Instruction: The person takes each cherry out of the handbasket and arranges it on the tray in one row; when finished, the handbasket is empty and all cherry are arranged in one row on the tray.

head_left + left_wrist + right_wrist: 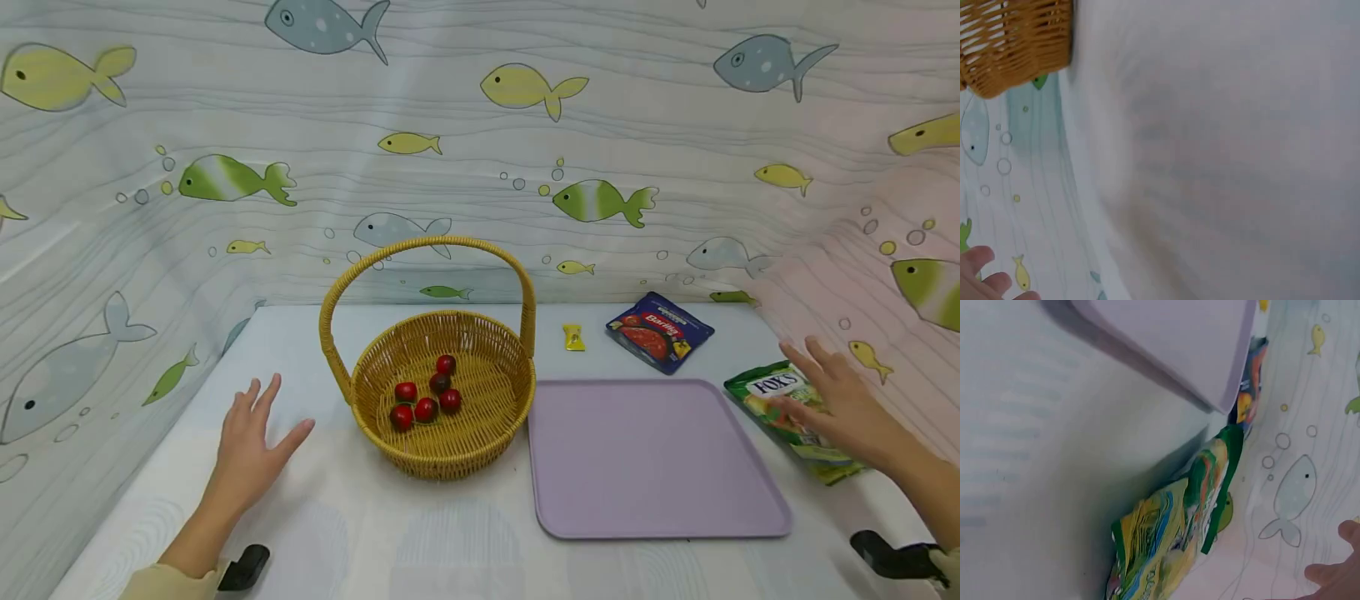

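Note:
My left hand hovers left of a wicker basket, fingers spread and holding nothing. Several dark red cherries lie inside the basket, toward its left half; its tall handle arches over them. At the right, my right hand hangs over a green FOX'S candy bag, covering part of it, with fingers spread and nothing in them. In the right wrist view the crinkled candy bag lies apart from the fingertips. The left wrist view catches the basket's side and a few fingertips.
A flat lilac tray lies between the basket and the candy bag. Behind it are a blue Barilla pouch and a small yellow wrapped candy. A fish-patterned curtain closes off the back and sides of the white table.

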Action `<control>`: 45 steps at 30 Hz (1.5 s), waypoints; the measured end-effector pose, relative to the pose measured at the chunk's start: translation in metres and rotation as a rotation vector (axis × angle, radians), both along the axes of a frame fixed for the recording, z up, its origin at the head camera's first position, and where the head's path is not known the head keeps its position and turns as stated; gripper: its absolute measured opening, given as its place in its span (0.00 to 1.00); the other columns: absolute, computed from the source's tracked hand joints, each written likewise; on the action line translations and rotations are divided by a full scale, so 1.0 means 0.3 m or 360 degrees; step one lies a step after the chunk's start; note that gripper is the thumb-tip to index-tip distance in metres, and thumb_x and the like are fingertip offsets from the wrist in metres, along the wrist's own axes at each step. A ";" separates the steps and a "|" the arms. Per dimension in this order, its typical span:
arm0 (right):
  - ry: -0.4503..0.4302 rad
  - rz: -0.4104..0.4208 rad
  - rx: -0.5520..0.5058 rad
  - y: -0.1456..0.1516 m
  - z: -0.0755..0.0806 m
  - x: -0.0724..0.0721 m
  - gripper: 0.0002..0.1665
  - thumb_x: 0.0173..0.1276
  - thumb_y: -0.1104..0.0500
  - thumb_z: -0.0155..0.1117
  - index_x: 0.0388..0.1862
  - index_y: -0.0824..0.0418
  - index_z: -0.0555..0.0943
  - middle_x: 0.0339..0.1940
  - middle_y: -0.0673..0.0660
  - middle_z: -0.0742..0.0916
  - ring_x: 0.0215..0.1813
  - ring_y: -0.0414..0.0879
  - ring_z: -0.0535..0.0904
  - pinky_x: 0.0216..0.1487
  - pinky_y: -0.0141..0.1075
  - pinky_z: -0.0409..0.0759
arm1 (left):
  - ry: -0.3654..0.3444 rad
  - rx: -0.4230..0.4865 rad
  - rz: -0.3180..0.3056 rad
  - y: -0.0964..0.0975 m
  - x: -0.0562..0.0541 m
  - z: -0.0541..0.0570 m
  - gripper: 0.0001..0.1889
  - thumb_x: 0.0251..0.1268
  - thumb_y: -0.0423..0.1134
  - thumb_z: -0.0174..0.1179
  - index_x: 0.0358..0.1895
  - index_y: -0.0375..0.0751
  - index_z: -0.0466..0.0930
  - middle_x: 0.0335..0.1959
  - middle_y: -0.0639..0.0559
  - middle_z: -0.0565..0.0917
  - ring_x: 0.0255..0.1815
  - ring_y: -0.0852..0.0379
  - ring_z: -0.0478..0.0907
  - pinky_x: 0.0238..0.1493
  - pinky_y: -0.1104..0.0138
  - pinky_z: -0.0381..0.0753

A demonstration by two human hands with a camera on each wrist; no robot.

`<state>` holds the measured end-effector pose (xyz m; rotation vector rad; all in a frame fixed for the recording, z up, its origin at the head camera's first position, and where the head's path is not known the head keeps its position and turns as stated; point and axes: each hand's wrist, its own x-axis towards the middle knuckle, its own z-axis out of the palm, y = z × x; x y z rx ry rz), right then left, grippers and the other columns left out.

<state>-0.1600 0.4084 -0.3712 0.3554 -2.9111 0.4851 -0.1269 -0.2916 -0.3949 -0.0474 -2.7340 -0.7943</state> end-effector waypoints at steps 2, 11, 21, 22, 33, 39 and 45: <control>-0.0004 0.0076 -0.0113 -0.007 0.000 0.003 0.46 0.68 0.52 0.56 0.76 0.56 0.42 0.74 0.67 0.41 0.70 0.71 0.31 0.52 0.75 0.32 | -0.0025 0.0173 0.0012 0.024 0.012 -0.010 0.42 0.62 0.51 0.59 0.73 0.38 0.47 0.69 0.27 0.48 0.69 0.28 0.41 0.57 0.31 0.46; -0.0099 0.0186 -0.0351 -0.092 0.021 -0.011 0.47 0.66 0.54 0.59 0.76 0.54 0.45 0.75 0.64 0.44 0.72 0.64 0.33 0.55 0.73 0.33 | -0.0100 0.0696 -0.0069 0.139 0.035 -0.009 0.27 0.61 0.41 0.62 0.55 0.30 0.60 0.66 0.33 0.59 0.64 0.33 0.59 0.58 0.44 0.63; -0.0054 0.0312 -0.0372 -0.194 0.030 -0.036 0.48 0.63 0.57 0.63 0.75 0.53 0.49 0.74 0.66 0.50 0.71 0.69 0.44 0.56 0.72 0.45 | -0.0332 0.0812 -0.0154 0.234 0.026 -0.001 0.31 0.61 0.49 0.62 0.64 0.43 0.63 0.67 0.41 0.61 0.63 0.39 0.65 0.55 0.50 0.70; -0.0052 0.0324 -0.0370 -0.203 0.030 -0.039 0.48 0.63 0.57 0.64 0.75 0.53 0.49 0.74 0.65 0.51 0.71 0.69 0.45 0.56 0.72 0.46 | -0.0347 0.0812 -0.0158 0.242 0.023 0.000 0.32 0.61 0.50 0.62 0.65 0.44 0.62 0.68 0.41 0.60 0.63 0.39 0.65 0.54 0.51 0.71; -0.0055 0.0400 -0.0401 -0.318 0.042 -0.072 0.48 0.59 0.55 0.69 0.74 0.53 0.55 0.72 0.65 0.59 0.68 0.70 0.53 0.52 0.71 0.56 | -0.0538 0.0753 -0.0132 0.288 0.003 0.016 0.39 0.58 0.54 0.62 0.70 0.48 0.57 0.70 0.36 0.55 0.60 0.36 0.68 0.51 0.50 0.74; 0.0077 0.0525 -0.0346 -0.372 0.046 -0.101 0.45 0.54 0.58 0.73 0.70 0.53 0.62 0.69 0.59 0.66 0.66 0.57 0.62 0.60 0.44 0.67 | -0.0575 0.0814 -0.0162 0.291 0.000 0.013 0.39 0.59 0.53 0.62 0.71 0.47 0.54 0.71 0.36 0.53 0.61 0.34 0.66 0.52 0.50 0.73; 0.0101 0.0659 -0.0344 -0.438 0.062 -0.130 0.43 0.53 0.57 0.74 0.67 0.57 0.66 0.65 0.54 0.71 0.63 0.52 0.66 0.58 0.45 0.69 | -0.0580 0.0855 -0.0171 0.291 -0.001 0.013 0.39 0.59 0.51 0.63 0.71 0.47 0.54 0.71 0.37 0.52 0.62 0.35 0.65 0.53 0.51 0.73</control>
